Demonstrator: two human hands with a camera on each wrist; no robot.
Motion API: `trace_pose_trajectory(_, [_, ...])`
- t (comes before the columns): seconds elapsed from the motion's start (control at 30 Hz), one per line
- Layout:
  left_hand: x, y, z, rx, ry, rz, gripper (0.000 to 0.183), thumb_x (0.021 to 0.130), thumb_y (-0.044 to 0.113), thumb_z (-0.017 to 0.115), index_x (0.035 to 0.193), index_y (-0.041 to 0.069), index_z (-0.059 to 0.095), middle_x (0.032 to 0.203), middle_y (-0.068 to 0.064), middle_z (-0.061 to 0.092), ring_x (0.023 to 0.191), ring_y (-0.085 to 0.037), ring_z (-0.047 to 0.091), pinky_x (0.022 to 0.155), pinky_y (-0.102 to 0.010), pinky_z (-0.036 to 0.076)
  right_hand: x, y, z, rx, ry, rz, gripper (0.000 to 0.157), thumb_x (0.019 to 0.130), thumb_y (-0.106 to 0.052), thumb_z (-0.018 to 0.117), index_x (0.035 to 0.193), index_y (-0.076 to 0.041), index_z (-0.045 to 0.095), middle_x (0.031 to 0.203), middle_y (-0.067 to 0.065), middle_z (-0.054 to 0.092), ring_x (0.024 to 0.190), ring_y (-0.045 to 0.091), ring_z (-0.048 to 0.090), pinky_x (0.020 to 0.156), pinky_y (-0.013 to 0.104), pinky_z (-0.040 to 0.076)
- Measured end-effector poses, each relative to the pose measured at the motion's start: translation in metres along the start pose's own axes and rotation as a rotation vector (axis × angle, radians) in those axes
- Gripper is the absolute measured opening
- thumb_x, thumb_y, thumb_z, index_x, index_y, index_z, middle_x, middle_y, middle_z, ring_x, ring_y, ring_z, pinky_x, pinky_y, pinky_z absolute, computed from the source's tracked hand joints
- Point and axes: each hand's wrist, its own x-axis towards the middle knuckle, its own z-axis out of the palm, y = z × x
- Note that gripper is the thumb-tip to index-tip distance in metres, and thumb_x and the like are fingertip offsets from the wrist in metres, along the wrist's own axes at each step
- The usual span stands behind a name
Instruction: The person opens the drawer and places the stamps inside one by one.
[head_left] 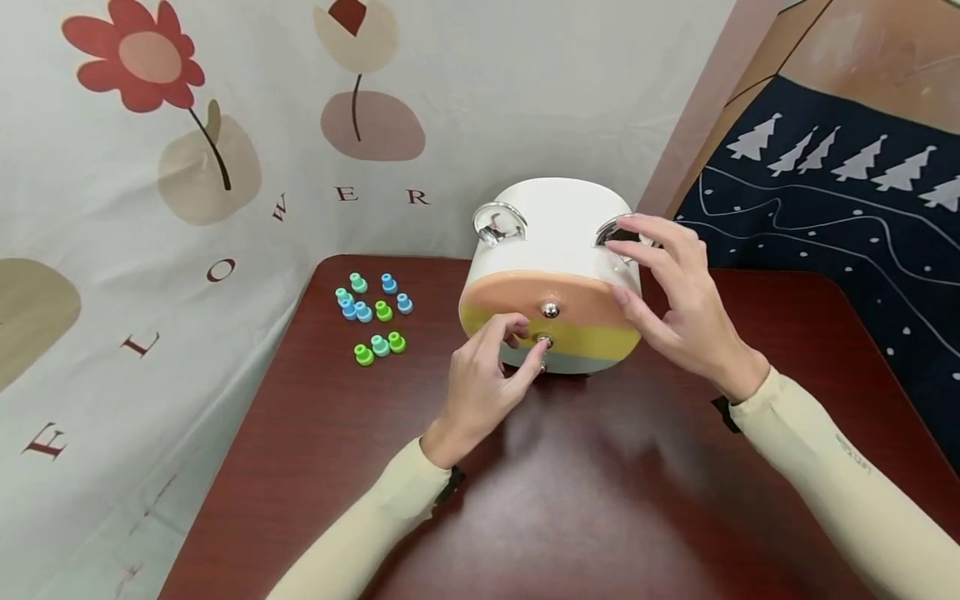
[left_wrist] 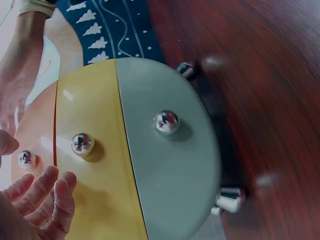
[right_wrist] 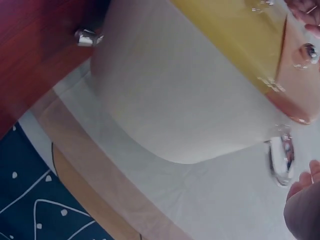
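A white rounded drawer box (head_left: pixel 558 225) stands on the table with an orange drawer (head_left: pixel 517 289), a yellow drawer (left_wrist: pixel 90 110) and a grey-green drawer (left_wrist: pixel 165 170), each with a round silver knob. My left hand (head_left: pixel 480 383) is at its front, thumb and fingers apart; the thumb tip overlaps the yellow drawer's knob (left_wrist: pixel 82 144) in the head view. My right hand (head_left: pixel 686 304) reaches to the box's upper right, fingers spread and over the right silver ring-shaped ear (head_left: pixel 606 230), thumb near the orange drawer's edge.
Several small green, blue and teal pegs (head_left: pixel 380 344) stand at the table's left. A second silver ear (head_left: pixel 498 223) is on the box's left top; short silver feet (left_wrist: pixel 231 199) hold it up. Behind hangs a flower-print cloth (head_left: pixel 480 108), with a dark tree-print cloth (head_left: pixel 810 200) at right.
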Motion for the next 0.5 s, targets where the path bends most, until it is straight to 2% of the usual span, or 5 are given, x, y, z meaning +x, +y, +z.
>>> trace_pose_trajectory(0.1, [0.001,0.002,0.006,-0.051,0.032,-0.044,0.026,0.097,0.014,0.082,0.114,0.0,0.067,0.097,-0.008,0.073,0.082,-0.022,0.071,0.054,-0.032,0.051,0.002,0.008,0.003,-0.008,0.001,0.024,0.058,0.11,-0.05,0.059,0.137,0.001,0.068,0.155,0.021,0.054,0.145,0.041,0.044,0.118,0.055,0.028])
trace_pose_trajectory(0.3, [0.004,0.005,0.018,-0.103,0.035,-0.102,0.03,0.097,0.016,0.083,0.117,0.002,0.065,0.096,-0.006,0.075,0.079,-0.021,0.073,0.058,-0.031,0.052,0.006,0.02,0.012,-0.003,0.072,0.052,0.063,0.109,-0.049,0.061,0.145,0.003,0.06,0.154,0.022,0.053,0.142,0.041,0.045,0.114,0.049,0.028])
trace_pose_trajectory(0.43, [0.007,0.006,0.023,-0.134,0.063,-0.128,0.031,0.097,0.014,0.084,0.117,0.002,0.064,0.094,-0.006,0.075,0.076,-0.019,0.073,0.057,-0.031,0.052,0.013,0.022,0.019,0.074,0.108,0.089,0.056,0.107,-0.035,0.065,0.145,0.006,0.06,0.146,0.023,0.06,0.136,0.035,0.053,0.117,0.044,0.036])
trace_pose_trajectory(0.5, [0.009,0.006,0.026,-0.161,0.085,-0.13,0.03,0.098,0.011,0.083,0.117,0.001,0.063,0.092,-0.007,0.076,0.073,-0.019,0.072,0.055,-0.034,0.054,0.016,0.02,0.022,0.144,0.126,0.116,0.048,0.104,-0.023,0.066,0.141,0.009,0.061,0.14,0.026,0.062,0.128,0.029,0.057,0.113,0.037,0.042])
